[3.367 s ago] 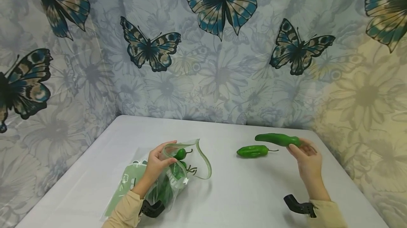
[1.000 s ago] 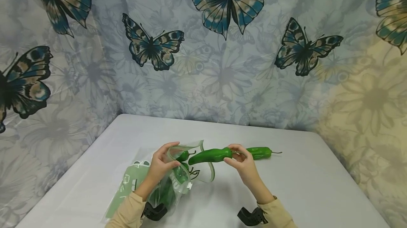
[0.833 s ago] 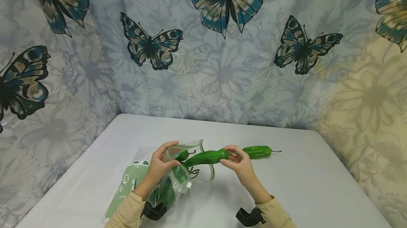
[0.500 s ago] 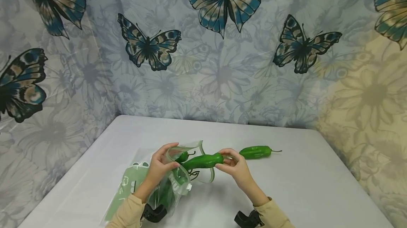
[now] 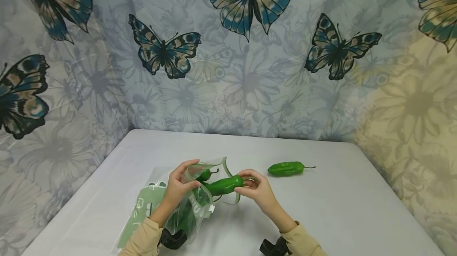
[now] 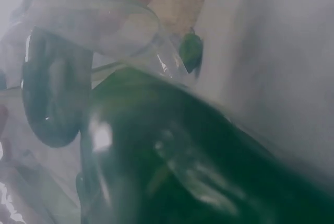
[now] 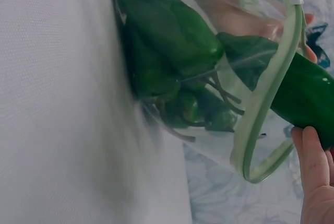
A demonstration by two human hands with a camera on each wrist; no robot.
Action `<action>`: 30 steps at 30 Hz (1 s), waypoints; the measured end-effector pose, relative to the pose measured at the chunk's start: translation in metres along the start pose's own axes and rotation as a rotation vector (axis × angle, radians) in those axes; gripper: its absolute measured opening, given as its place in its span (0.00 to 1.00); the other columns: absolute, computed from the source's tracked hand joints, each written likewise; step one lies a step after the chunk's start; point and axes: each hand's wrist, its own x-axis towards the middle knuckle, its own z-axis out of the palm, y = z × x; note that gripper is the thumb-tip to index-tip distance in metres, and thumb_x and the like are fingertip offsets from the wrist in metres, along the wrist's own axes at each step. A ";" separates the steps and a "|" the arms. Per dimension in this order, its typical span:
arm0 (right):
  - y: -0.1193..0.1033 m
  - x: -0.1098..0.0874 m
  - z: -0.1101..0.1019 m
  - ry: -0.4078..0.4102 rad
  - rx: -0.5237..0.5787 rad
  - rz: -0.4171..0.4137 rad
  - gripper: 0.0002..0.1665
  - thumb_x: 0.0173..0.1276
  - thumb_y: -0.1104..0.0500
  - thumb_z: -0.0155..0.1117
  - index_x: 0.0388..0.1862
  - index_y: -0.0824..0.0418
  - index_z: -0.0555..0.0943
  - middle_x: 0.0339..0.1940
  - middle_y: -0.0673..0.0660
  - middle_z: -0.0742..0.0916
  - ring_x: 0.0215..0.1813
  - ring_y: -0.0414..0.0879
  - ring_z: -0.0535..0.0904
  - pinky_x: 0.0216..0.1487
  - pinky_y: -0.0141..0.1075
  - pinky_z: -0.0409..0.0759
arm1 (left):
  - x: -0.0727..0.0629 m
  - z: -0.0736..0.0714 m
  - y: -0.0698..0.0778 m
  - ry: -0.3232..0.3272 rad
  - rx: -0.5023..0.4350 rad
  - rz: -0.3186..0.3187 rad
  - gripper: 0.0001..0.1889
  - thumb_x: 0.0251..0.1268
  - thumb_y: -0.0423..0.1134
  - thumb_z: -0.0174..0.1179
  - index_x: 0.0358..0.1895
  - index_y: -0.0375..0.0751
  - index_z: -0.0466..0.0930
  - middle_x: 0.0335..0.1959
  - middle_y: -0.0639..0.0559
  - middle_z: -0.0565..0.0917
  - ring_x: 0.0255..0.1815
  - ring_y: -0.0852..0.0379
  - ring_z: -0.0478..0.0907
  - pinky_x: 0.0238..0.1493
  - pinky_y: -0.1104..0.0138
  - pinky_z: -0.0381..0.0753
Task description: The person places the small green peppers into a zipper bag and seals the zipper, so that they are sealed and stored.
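Observation:
My left hand point(image 5: 180, 182) grips the edge of a clear zip bag point(image 7: 271, 85) with a green zip strip and a white slider, keeping its mouth spread. My right hand point(image 5: 258, 190) pinches a long green pepper point(image 5: 223, 186) by its stem end. In the right wrist view that pepper's tip reaches through the bag's mouth, with its thick end outside. Several green peppers point(image 7: 167, 31) lie inside the bag, their stems toward the mouth. Through the film in the left wrist view, a large green pepper point(image 6: 156, 151) fills the foreground.
One loose green pepper point(image 5: 286, 169) lies on the white table point(image 5: 339, 204), right of the bag and beyond my right hand. A flat light-green printed panel point(image 5: 144, 208) lies at the left beside my left forearm. A butterfly-patterned cloth point(image 5: 246, 89) stands behind the table.
My right hand has carried the pepper leftward from the table's right side, and its tip has slid into the bag. The left hand has kept its hold on the bag's edge.

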 end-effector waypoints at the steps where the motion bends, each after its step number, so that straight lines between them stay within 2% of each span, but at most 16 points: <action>1: 0.000 0.000 0.000 -0.003 -0.006 0.007 0.21 0.51 0.72 0.67 0.44 0.77 0.72 0.37 0.61 0.78 0.38 0.45 0.79 0.38 0.36 0.79 | 0.001 0.000 0.000 0.006 0.006 0.005 0.28 0.50 0.38 0.64 0.54 0.28 0.70 0.52 0.52 0.74 0.04 0.57 0.47 0.04 0.68 0.55; 6: -0.002 0.000 0.002 -0.012 -0.064 0.105 0.22 0.51 0.69 0.68 0.45 0.74 0.73 0.39 0.61 0.78 0.37 0.45 0.79 0.37 0.35 0.79 | 0.002 0.000 -0.001 0.009 -0.012 -0.010 0.28 0.50 0.38 0.64 0.54 0.27 0.69 0.52 0.51 0.74 0.04 0.61 0.48 0.05 0.69 0.56; 7: -0.001 0.000 0.003 -0.015 -0.080 0.126 0.23 0.51 0.69 0.68 0.46 0.73 0.73 0.39 0.61 0.78 0.37 0.45 0.79 0.37 0.35 0.79 | 0.001 0.000 -0.003 0.005 -0.017 -0.023 0.28 0.50 0.37 0.64 0.54 0.25 0.68 0.52 0.51 0.74 0.05 0.63 0.54 0.06 0.69 0.58; 9: -0.001 0.000 0.005 -0.030 -0.101 0.157 0.23 0.51 0.69 0.68 0.47 0.73 0.74 0.41 0.61 0.78 0.39 0.47 0.79 0.38 0.36 0.79 | -0.001 -0.001 -0.008 0.001 -0.024 -0.038 0.30 0.50 0.37 0.64 0.53 0.20 0.66 0.51 0.52 0.75 0.09 0.68 0.60 0.07 0.69 0.59; 11: 0.000 0.001 0.008 -0.051 -0.111 0.171 0.24 0.52 0.68 0.68 0.48 0.72 0.74 0.43 0.61 0.78 0.41 0.49 0.78 0.40 0.37 0.78 | -0.003 -0.002 -0.013 0.007 -0.019 -0.044 0.32 0.49 0.37 0.65 0.53 0.18 0.64 0.50 0.52 0.76 0.18 0.69 0.70 0.09 0.69 0.61; 13: 0.001 0.002 0.010 -0.059 -0.115 0.181 0.24 0.52 0.67 0.68 0.49 0.72 0.74 0.45 0.62 0.78 0.42 0.51 0.78 0.40 0.38 0.78 | -0.005 -0.003 -0.018 0.011 -0.015 -0.045 0.33 0.48 0.38 0.65 0.53 0.17 0.63 0.49 0.52 0.76 0.28 0.65 0.76 0.10 0.69 0.63; 14: 0.000 0.002 0.011 -0.058 -0.114 0.186 0.24 0.52 0.67 0.68 0.49 0.71 0.74 0.45 0.61 0.78 0.42 0.51 0.78 0.40 0.38 0.78 | -0.005 -0.004 -0.019 0.007 -0.016 -0.041 0.33 0.48 0.39 0.64 0.53 0.17 0.63 0.49 0.52 0.76 0.26 0.65 0.75 0.10 0.69 0.63; 15: 0.000 0.003 0.013 -0.054 -0.117 0.189 0.24 0.52 0.66 0.69 0.49 0.71 0.74 0.45 0.61 0.78 0.41 0.51 0.78 0.40 0.38 0.78 | -0.005 -0.004 -0.020 0.004 -0.015 -0.038 0.33 0.49 0.39 0.64 0.53 0.18 0.64 0.49 0.52 0.76 0.32 0.61 0.77 0.11 0.69 0.64; 21: -0.001 0.008 0.020 -0.085 -0.103 0.173 0.25 0.53 0.67 0.68 0.50 0.72 0.74 0.46 0.61 0.79 0.40 0.51 0.79 0.38 0.38 0.79 | -0.004 -0.004 -0.019 -0.010 -0.028 -0.005 0.32 0.50 0.39 0.64 0.54 0.19 0.64 0.49 0.51 0.76 0.41 0.56 0.78 0.11 0.65 0.65; 23: 0.000 0.009 0.022 -0.114 -0.088 0.153 0.25 0.53 0.69 0.67 0.50 0.73 0.73 0.46 0.62 0.79 0.40 0.53 0.79 0.38 0.38 0.79 | -0.004 -0.005 -0.019 -0.010 -0.030 0.000 0.32 0.51 0.38 0.64 0.55 0.19 0.64 0.49 0.51 0.76 0.37 0.58 0.78 0.11 0.64 0.65; 24: 0.000 0.010 0.023 -0.126 -0.080 0.146 0.24 0.53 0.69 0.67 0.50 0.73 0.73 0.46 0.62 0.79 0.40 0.55 0.79 0.37 0.38 0.79 | -0.004 -0.005 -0.019 -0.012 -0.033 -0.003 0.32 0.51 0.38 0.63 0.55 0.20 0.64 0.50 0.51 0.75 0.32 0.61 0.78 0.11 0.65 0.65; 26: 0.001 0.011 0.025 -0.149 -0.071 0.134 0.23 0.53 0.71 0.66 0.49 0.74 0.73 0.46 0.62 0.79 0.40 0.57 0.79 0.37 0.38 0.79 | -0.004 -0.005 -0.019 -0.011 -0.039 -0.015 0.31 0.51 0.39 0.64 0.55 0.22 0.65 0.50 0.51 0.75 0.29 0.63 0.77 0.12 0.69 0.67; 30: -0.001 0.012 0.029 -0.190 -0.095 0.132 0.22 0.53 0.72 0.65 0.49 0.75 0.73 0.46 0.63 0.79 0.41 0.58 0.78 0.40 0.38 0.79 | -0.005 -0.005 -0.019 -0.005 -0.061 -0.028 0.31 0.51 0.40 0.64 0.56 0.24 0.66 0.49 0.52 0.76 0.34 0.62 0.78 0.18 0.76 0.72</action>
